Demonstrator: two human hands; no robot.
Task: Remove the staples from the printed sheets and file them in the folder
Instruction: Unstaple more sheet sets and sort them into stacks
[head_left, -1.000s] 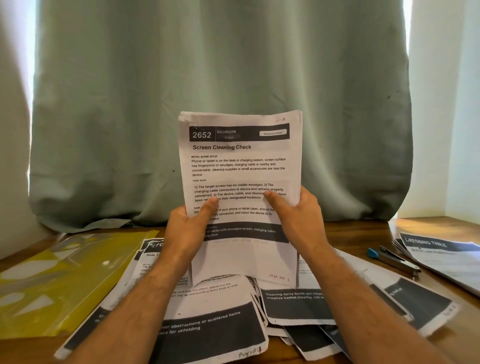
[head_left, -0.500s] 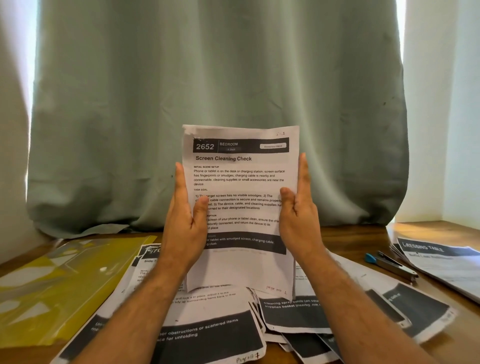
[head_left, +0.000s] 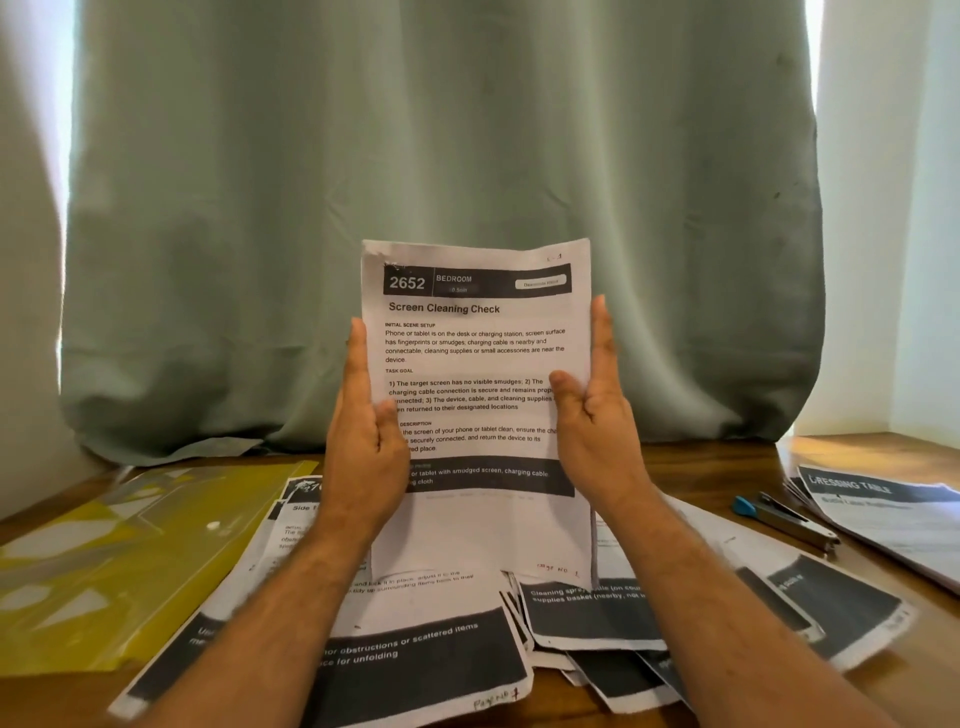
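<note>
I hold a stack of printed sheets upright above the desk; its top page reads "Screen Cleaning Check". My left hand presses the stack's left edge with straight fingers, thumb on the front. My right hand presses the right edge the same way. The stack's bottom edge stands on the loose sheets scattered below. A yellow plastic folder lies flat at the left. No staple shows in the stack's torn top-left corner.
A metal staple remover with a blue tip lies on the wooden desk at the right. Beyond it sits another stack of printed pages. A green curtain hangs close behind the desk.
The stack has come down until its bottom edge meets the loose sheets. Both hands let go of their pinch and now flank its side edges with straight fingers.
</note>
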